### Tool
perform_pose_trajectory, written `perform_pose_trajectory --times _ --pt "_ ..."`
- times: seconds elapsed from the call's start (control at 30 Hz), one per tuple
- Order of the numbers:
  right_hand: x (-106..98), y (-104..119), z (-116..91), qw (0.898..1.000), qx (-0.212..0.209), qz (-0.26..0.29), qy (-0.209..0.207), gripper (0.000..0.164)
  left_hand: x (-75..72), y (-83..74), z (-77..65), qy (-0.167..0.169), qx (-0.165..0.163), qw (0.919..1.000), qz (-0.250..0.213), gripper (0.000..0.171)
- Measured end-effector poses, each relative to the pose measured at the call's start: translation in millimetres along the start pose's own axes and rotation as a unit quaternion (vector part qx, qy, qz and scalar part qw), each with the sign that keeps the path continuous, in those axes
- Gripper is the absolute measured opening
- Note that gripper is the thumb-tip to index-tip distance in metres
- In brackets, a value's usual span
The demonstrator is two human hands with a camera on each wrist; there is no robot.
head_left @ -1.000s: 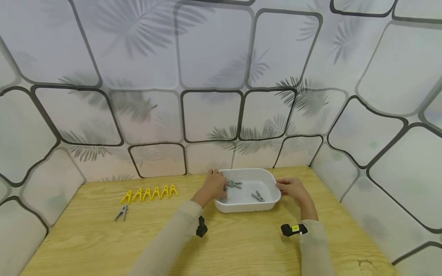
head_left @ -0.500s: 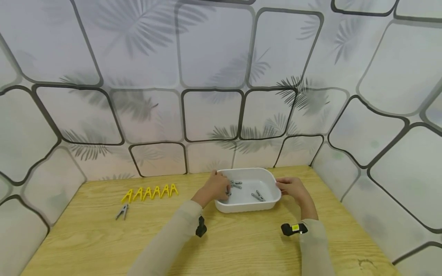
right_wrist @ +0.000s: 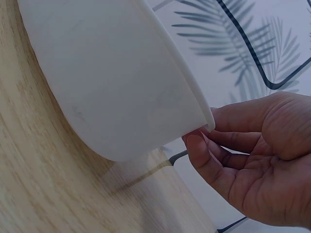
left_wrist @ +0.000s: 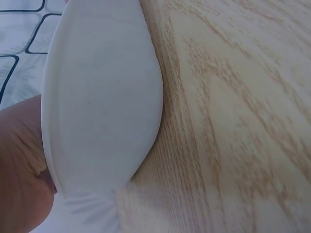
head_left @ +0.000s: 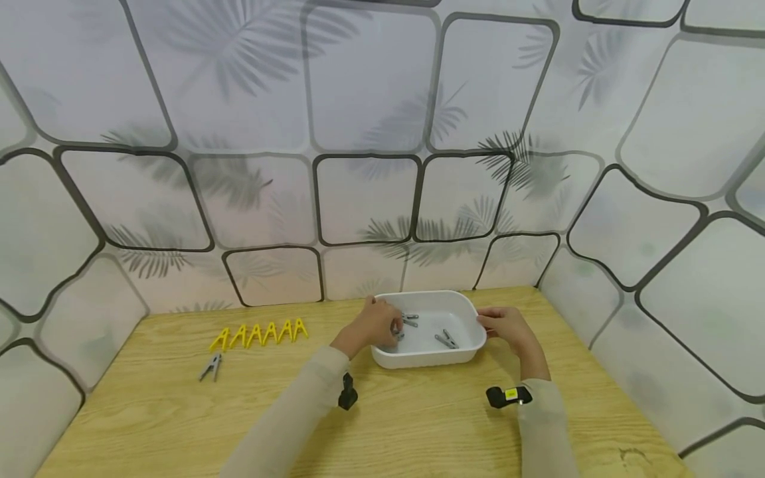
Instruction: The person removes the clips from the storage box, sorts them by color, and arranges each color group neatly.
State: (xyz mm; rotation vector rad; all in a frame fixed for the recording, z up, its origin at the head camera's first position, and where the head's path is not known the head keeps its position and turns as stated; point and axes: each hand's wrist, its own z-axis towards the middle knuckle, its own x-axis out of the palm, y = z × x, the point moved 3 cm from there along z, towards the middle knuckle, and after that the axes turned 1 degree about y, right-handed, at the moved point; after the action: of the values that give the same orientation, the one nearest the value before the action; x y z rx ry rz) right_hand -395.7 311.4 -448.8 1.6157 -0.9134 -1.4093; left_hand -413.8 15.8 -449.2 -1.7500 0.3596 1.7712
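A white plastic basin (head_left: pixel 425 359) stands on the table, with several grey clothespins inside. My left hand (head_left: pixel 376 323) reaches over its left rim, fingers curled down at a grey clothespin (head_left: pixel 399 334), which they seem to pinch; the fingertips are partly hidden. Beside it lies another grey clothespin (head_left: pixel 410 321), and one more clothespin (head_left: pixel 446 340) is toward the right of the basin floor. My right hand (head_left: pixel 508 328) grips the basin's right rim between thumb and fingers, plain in the right wrist view (right_wrist: pixel 257 160). In the left wrist view the basin wall (left_wrist: pixel 102 97) hides my left fingers.
Several yellow clothespins (head_left: pixel 255 335) stand in a row at the left of the wooden table (head_left: pixel 418 418). A single grey clothespin (head_left: pixel 212 367) lies in front of the row's left end. Patterned cloth walls (head_left: pixel 364 199) enclose the table at the back and sides.
My left hand has shifted slightly right and deeper into the basin, its fingers drawn in around the grey clothespin. My right hand keeps its grip on the rim.
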Motion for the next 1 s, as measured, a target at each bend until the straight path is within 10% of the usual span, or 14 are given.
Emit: perform_pose_trajectory --times 0.7,1.0 --pt "-1 3 -1 1.000 0.000 -0.005 0.006 0.041 -24.9 -6.1 -14.9 -0.112 0.040 0.9862 -0.116 0.015" --pt "-1 2 -2 1.000 0.004 -0.001 0.006 0.041 -54.2 -9.7 -36.1 -0.221 0.044 0.9704 -0.086 0.014"
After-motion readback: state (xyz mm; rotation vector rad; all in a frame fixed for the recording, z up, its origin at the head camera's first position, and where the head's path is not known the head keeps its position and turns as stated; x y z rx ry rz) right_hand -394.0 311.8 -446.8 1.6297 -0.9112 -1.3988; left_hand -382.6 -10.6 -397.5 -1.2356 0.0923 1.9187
